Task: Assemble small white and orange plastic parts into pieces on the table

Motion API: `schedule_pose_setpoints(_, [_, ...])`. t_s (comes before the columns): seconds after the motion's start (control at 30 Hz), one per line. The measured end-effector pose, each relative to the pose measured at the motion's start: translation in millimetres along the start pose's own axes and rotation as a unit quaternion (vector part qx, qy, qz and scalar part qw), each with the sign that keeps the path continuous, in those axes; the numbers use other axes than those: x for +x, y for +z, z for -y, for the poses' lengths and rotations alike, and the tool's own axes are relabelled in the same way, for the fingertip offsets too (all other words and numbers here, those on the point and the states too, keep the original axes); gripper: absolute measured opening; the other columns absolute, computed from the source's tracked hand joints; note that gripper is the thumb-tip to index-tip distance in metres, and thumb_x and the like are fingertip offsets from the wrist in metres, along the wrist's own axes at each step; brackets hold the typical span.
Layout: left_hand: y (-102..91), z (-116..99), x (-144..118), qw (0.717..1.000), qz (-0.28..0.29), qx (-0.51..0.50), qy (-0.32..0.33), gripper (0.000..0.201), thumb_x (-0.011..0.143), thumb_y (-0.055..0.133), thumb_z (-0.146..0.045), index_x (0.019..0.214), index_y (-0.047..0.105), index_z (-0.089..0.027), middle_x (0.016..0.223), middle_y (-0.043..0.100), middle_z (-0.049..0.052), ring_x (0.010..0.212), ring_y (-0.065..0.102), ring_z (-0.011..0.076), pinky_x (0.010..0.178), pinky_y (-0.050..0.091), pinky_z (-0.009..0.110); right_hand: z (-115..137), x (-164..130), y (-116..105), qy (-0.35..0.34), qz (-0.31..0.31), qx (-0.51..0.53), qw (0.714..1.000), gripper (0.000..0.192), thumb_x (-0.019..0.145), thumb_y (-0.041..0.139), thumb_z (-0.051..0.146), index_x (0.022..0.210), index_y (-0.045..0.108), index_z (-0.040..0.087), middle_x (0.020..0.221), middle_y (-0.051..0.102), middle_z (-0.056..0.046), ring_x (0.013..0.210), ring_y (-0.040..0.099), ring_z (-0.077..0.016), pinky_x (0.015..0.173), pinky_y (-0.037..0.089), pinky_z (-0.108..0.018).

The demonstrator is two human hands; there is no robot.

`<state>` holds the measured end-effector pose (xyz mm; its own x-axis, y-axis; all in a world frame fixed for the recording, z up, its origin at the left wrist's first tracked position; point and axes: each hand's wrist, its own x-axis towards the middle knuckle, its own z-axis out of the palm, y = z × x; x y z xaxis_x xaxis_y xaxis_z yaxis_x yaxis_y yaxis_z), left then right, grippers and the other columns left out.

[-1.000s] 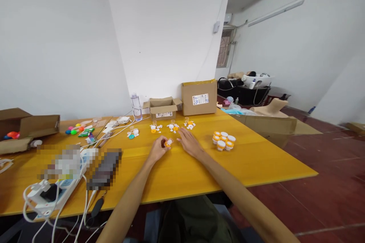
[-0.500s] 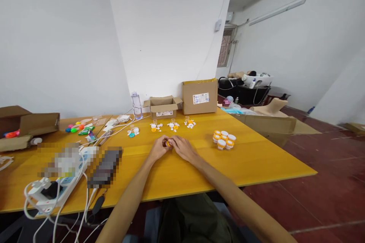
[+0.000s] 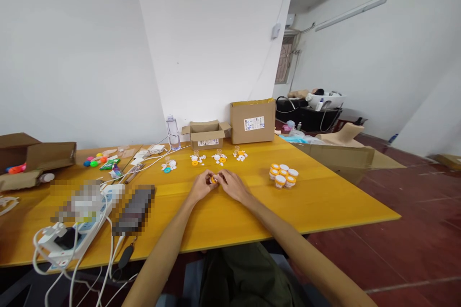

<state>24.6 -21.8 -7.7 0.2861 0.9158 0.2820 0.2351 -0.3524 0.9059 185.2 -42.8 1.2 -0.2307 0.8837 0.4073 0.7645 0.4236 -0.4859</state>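
Fingers [image 3: 224, 175] of both hands bunched around one small orange piece [image 3: 213, 180]

The biggest risk is to the cluster of capped jars [image 3: 284, 175] standing close together on the table [image 3: 324, 201], to the right of the hands. A careless outward sweep of the right forearm [image 3: 288, 237] could topple several. Next come the heaps of loose parts [image 3: 219, 159], set in a row just beyond the hands; knuckles pushed forward might scatter one heap into its neighbour. Last is the piece itself: the fingers hide most of it, so uneven pressure could make it slip away and roll.

The two forearms run in from the near edge and converge, so the hands meet out in front of the body, backs mostly upward. The left hand [image 3: 201, 186] curls round the piece, thumb and fingers holding it. The right hand [image 3: 232, 186] slants in from the other side, its fingers bent and narrow at the piece; whether they pinch or merely press, I cannot tell.
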Motion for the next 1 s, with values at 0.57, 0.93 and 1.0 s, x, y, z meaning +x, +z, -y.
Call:
schedule_pose_setpoints(0.57, [0.5,3.2,0.4,1.0,0.008,0.002,0.001,0.022,0.065,0.072,-0.025,0.083,0.061,-0.02,0.071,0.065,-0.003,0.067,0.058,0.0137,0.066,0.046,0.025,-4.2,-0.5,2.1,-0.006,-0.004,-0.008,1.0,0.017,0.096,0.048,0.032,0.098,0.063,0.024,0.096,0.069,-0.005,0.088,0.065,-0.0196,0.076,0.046,-0.029])
schedule_pose_setpoints(0.93, [0.1,1.3,-0.1,1.0,0.006,0.015,0.015,0.019,0.066,0.07,-0.021,0.082,0.061,-0.019,0.07,0.062,-0.004,0.065,0.056,0.0128,0.066,0.046,0.025,-2.3,0.4,-0.6,0.01,0.002,-0.002,1.0,0.018,0.096,0.047,0.035,0.095,0.061,0.023,0.09,0.067,-0.005,0.084,0.064,-0.0199,0.073,0.046,-0.029])
schedule_pose_setpoints(1.0, [-0.2,0.2,-0.4,1.0,0.004,0.021,0.017,0.018,0.066,0.07,-0.023,0.081,0.061,-0.019,0.07,0.061,-0.004,0.065,0.055,0.0127,0.065,0.045,0.025,-4.1,0.0,0.9,-0.008,-0.003,0.009,1.0,0.015,0.095,0.048,0.032,0.095,0.06,0.024,0.092,0.067,-0.004,0.084,0.063,-0.0191,0.074,0.046,-0.029])
